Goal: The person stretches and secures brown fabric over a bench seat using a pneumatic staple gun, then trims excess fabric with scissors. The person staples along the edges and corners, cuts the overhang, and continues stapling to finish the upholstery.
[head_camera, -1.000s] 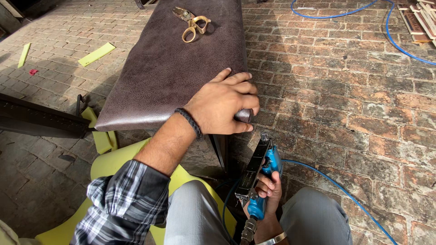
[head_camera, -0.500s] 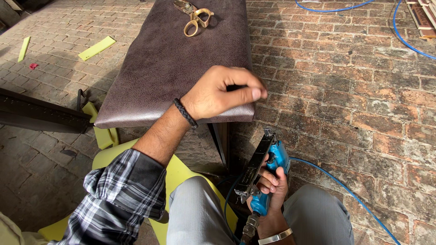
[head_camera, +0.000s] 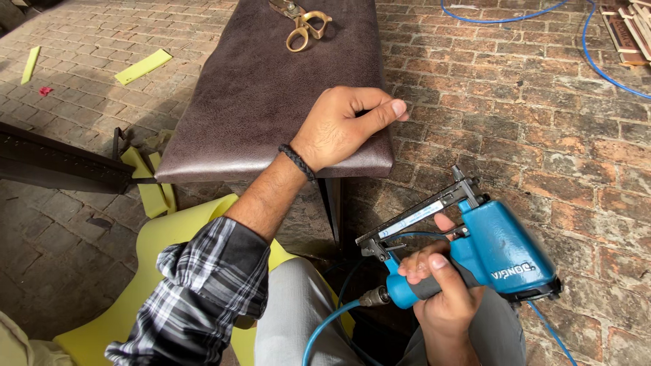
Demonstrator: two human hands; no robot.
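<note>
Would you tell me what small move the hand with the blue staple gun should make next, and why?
Probably lift the staple gun up to the seat's near edge. The right hand holds it low, apart from the brown upholstered seat, while the left hand presses the covering down at the near corner.

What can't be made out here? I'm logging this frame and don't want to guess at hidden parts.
- Head view: the left hand covers the padded brown seat's corner, so the seam there is hidden.
- The blue staple gun's air hose runs off the bottom edge.
- The scissors' blades are cut by the top edge.
- The right hand hides the grip.
</note>
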